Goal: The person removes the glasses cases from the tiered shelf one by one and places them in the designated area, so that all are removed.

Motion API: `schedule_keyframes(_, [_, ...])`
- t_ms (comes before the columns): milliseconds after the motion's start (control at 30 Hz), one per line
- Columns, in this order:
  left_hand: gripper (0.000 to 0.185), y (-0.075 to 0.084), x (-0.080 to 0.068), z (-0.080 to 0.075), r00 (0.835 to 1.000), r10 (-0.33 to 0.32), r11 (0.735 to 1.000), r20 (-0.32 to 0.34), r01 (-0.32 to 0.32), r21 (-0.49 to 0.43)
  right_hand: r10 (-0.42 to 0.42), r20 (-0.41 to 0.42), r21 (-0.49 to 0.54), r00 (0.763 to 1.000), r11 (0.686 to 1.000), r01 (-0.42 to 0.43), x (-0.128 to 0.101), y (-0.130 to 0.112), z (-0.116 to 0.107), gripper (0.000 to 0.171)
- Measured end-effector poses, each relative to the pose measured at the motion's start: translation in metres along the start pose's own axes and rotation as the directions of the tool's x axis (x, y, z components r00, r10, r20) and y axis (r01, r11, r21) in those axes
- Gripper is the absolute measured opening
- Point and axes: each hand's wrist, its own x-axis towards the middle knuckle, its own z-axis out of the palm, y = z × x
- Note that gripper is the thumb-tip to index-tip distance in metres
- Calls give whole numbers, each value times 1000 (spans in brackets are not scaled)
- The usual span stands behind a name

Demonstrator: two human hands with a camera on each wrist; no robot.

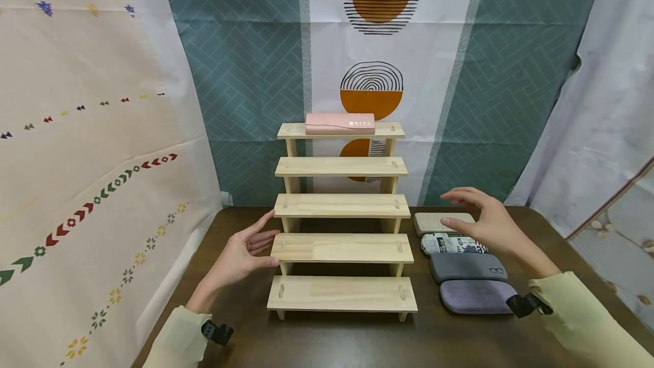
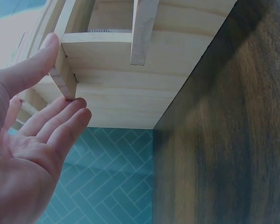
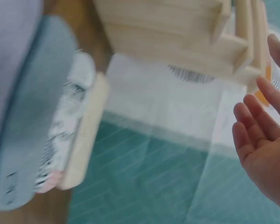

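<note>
A wooden stepped display stand (image 1: 341,247) with several shelves stands on a dark table (image 1: 327,339). A pink case (image 1: 339,124) lies on its top shelf. My left hand (image 1: 244,251) is open, its fingertips touching the left end of the second-lowest shelf (image 2: 67,77). My right hand (image 1: 482,221) hovers open above a row of cases to the right of the stand: a beige one (image 1: 431,222), a newsprint-patterned one (image 1: 444,244), a grey one (image 1: 467,267) and a lilac one (image 1: 475,296). In the right wrist view the cases (image 3: 60,135) are blurred and the hand (image 3: 263,140) holds nothing.
Patterned cloth backdrops hang behind and on both sides of the table. Bare dark tabletop (image 1: 357,345) shows in front of the stand. The cream cloth at the left (image 1: 92,186) hangs close to the table's left edge.
</note>
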Motion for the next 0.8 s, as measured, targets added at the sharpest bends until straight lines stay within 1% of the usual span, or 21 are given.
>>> schedule_keyframes(100, [109, 1, 0, 0, 1000, -2, 1000, 0, 2, -3, -16, 4, 17, 1000, 1000, 16, 19, -11, 4, 47])
schedule_keyframes(200, [108, 0, 0, 0, 1000, -1, 1000, 0, 1, -3, -52, 5, 27, 999, 998, 52, 39, -22, 7, 49])
schedule_keyframes(433, [109, 0, -1, 0, 1000, -4, 1000, -4, 4, -6, -104, 9, 19, 995, 994, 104, 84, -45, 14, 55])
schedule_keyframes(600, [109, 0, -1, 0, 1000, -18, 1000, -10, 18, -5, -100, 12, 1, 995, 995, 100, 115, -56, 18, 58])
schedule_keyframes(800, [108, -1, -1, 0, 1000, -12, 1000, -6, 12, -9, -71, 5, 43, 997, 997, 70, 147, -63, 20, 63])
